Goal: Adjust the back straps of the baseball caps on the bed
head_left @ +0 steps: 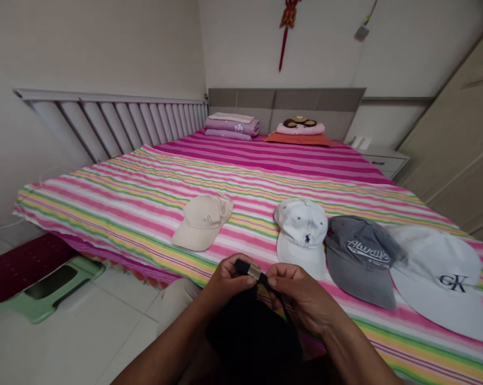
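Note:
Low in the view I hold a black cap [253, 331] by its back strap, which has a metal buckle [254, 272]. My left hand [231, 279] pinches the strap on the buckle's left side. On the other side, my right hand [295, 291] grips the strap between thumb and fingers. A beige cap [203, 216] lies on the bed beyond my left hand. To the right lie a white cap [303, 227] with a small dark emblem, a grey cap [357, 256] with white lettering, and a larger white cap [442, 272] with dark letters.
A striped sheet [116, 198] covers the bed. Folded purple bedding [231, 128] and an orange-and-pink pile [299, 138] sit by the headboard [253, 101]. A metal rail [116, 117] runs along the left. A green stool [60, 289] stands on the tiled floor; a nightstand [385, 160] is at right.

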